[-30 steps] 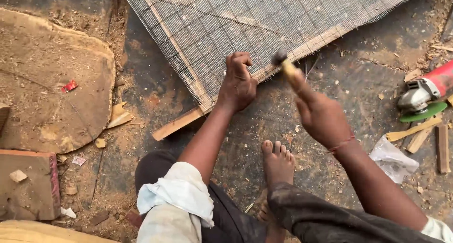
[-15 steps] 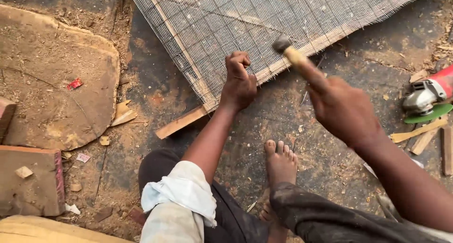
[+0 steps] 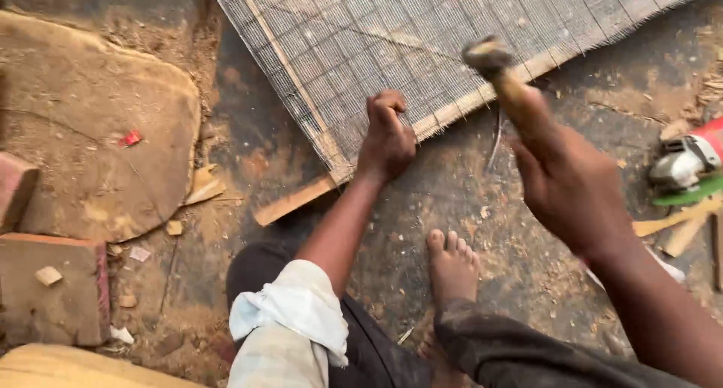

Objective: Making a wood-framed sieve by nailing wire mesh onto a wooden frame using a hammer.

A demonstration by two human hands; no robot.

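Observation:
A wooden frame covered with wire mesh (image 3: 422,34) lies on the ground ahead of me. My left hand (image 3: 385,139) rests at its near edge with fingers pinched together, apparently holding something small against the wooden strip (image 3: 459,105). My right hand (image 3: 568,181) grips a hammer (image 3: 497,68) by its wooden handle, raised above the frame edge with the metal head up.
My bare foot (image 3: 452,264) is planted on the sawdust-strewn ground below the frame. A red and green power tool (image 3: 689,162) and wood offcuts (image 3: 678,230) lie at the right. A flat stone slab (image 3: 90,132) and bricks (image 3: 53,290) lie at the left.
The hammer has risen and swung back toward me, with my right hand moving closer to the camera. My left hand stays at the frame edge.

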